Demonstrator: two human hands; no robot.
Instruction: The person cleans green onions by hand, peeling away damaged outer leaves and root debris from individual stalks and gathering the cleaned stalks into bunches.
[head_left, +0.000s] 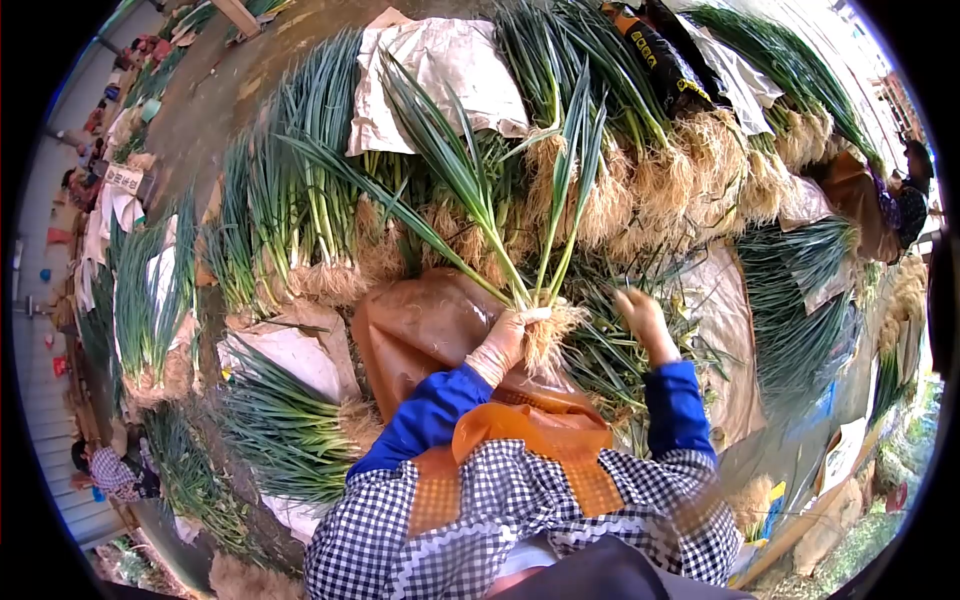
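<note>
Holding a small bunch of green onions (497, 245) in the left grip (503, 340), pinched tight at the stem base over the orange-brown apron (425, 320), with leaves fanned up and out and pale stringy roots (548, 342) poking past the thumb. Got the right grip (645, 318) near those roots but apart from them, with fingers bent. Honestly can't tell from this angle if pinching anything or just curled.

Pretty cramped all around, too. See a messy heap of loose leaves (605, 375) below and between both grips, then rows of bigger bundles (605, 195) straight ahead, with roots on the near side. Partly covered by a pale sack cloth (440, 85), also crossed in view by the held leaves. Can make out a black bag (668, 62) with yellow lettering lying up there, another bunch (290, 420) at lower left, a flat beige cloth (718, 335) right of the heap, and a person (115, 470) off at the left edge.
</note>
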